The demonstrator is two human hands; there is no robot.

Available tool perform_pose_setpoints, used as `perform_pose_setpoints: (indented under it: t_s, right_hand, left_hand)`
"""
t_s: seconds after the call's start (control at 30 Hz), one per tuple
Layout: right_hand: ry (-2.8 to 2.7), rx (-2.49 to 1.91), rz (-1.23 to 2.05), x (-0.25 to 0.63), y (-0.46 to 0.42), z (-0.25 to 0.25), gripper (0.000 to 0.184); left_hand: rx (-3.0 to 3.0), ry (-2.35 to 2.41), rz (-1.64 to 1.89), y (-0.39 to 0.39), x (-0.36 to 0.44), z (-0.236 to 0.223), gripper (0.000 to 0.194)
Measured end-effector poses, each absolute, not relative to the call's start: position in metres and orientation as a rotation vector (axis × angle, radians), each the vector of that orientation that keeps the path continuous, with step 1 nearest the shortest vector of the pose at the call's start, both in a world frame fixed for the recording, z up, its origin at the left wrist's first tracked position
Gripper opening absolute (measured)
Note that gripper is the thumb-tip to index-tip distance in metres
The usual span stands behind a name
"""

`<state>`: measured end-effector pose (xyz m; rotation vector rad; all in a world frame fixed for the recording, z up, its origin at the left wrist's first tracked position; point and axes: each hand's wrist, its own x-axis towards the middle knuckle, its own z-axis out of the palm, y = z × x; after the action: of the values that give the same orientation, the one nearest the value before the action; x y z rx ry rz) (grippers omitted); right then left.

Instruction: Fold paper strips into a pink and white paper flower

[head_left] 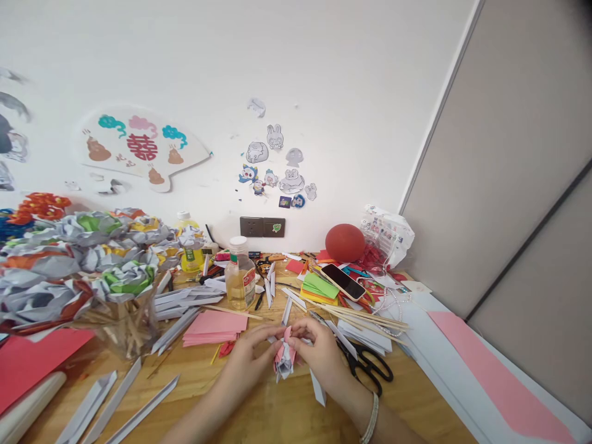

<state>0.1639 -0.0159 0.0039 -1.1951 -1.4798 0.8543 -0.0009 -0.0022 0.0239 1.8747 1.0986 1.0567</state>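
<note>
The wooden table [259, 407] spans the view. On it, the person's left hand [256, 351] and right hand [314, 353] — fingertips pinching — grip a pink-and-white folded paper piece [285, 356] above the table's front part, beside pink paper squares [214, 327] — stacked on the table.
</note>
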Motion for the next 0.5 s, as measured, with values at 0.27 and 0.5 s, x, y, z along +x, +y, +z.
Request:
perform_pose_setpoints:
  t_s: [0.27, 0.5]
  right_hand:
    - [-1.451, -1.135, 0.821, 0.157, -0.018, 0.01, 0.004]
    - [-1.565, -1.147, 0.801, 0.161, -0.024, 0.023, 0.008]
  left_hand:
    - [1.924, 1.116, 1.103, -0.008, 0.001, 0.035, 0.013]
    - [1.856, 1.106, 0.982, -0.006, 0.0, 0.036, 0.021]
